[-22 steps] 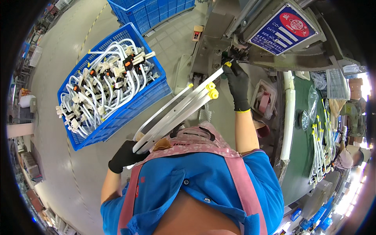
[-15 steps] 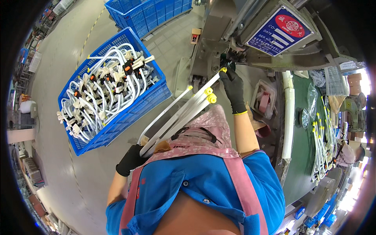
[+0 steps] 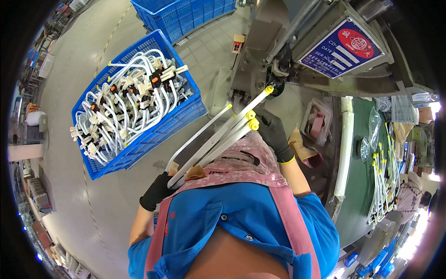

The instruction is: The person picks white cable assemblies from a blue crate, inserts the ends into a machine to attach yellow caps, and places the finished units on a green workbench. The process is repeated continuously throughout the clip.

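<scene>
Several long white tubes (image 3: pixel 211 139) with yellow end caps (image 3: pixel 253 124) slant across the front of my apron. My left hand (image 3: pixel 157 191), in a black glove, is closed round their lower ends, where a tan patch (image 3: pixel 195 173) shows. One tube reaches farther than the others, its yellow tip (image 3: pixel 269 89) close to the metal machine (image 3: pixel 253 60). My right hand (image 3: pixel 273 132), also gloved in black, is right beside the capped ends. Its fingertips lie partly behind the caps, so I cannot tell whether they grip a tube.
On the left stands a blue crate (image 3: pixel 139 153) full of bent white tubes with connectors (image 3: pixel 125 102). Another blue crate (image 3: pixel 186 21) is behind it. At the right, more yellow-tipped tubes (image 3: pixel 382 186) lie on a green table (image 3: pixel 350 218). A plastic bin (image 3: pixel 317 122) sits beyond my right hand.
My right hand has left the tip of the longest tube and come back toward me, beside the other caps. My left hand keeps its hold on the bundle.
</scene>
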The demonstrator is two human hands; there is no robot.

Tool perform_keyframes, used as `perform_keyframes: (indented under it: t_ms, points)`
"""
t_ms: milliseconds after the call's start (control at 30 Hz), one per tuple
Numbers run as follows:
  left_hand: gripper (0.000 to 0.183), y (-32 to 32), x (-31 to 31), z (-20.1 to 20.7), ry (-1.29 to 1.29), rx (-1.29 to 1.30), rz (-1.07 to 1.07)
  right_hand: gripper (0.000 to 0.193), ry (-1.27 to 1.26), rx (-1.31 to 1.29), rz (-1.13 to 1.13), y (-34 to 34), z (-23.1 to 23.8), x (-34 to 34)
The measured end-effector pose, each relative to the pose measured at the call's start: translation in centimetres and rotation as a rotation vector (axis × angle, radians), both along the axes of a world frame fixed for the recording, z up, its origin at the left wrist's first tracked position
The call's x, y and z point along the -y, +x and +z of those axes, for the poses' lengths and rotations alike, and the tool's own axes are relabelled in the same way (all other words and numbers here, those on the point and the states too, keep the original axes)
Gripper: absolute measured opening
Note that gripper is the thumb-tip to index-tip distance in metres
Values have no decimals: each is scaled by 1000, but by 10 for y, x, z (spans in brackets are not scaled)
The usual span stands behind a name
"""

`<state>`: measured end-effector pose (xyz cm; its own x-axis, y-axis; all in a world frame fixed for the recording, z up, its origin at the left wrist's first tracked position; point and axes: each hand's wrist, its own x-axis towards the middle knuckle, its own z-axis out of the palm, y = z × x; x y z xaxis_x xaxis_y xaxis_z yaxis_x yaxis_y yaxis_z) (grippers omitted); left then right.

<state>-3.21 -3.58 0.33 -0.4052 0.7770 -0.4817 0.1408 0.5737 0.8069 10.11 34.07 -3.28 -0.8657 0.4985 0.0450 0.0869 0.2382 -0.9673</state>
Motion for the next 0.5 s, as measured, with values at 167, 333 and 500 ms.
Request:
perform_keyframes:
  t_ms: [167, 333, 500]
  points:
    - [30, 3, 3, 0, 1, -74, -8, 29, 165, 36, -56, -7, 15, 11]
    - [28, 6, 6, 9, 62, -127, 42, 31, 224, 6, -201, -16, 30, 24]
    - [31, -5, -16, 2, 211, -265, -16, 29, 489, -66, -342, -29, 32, 8]
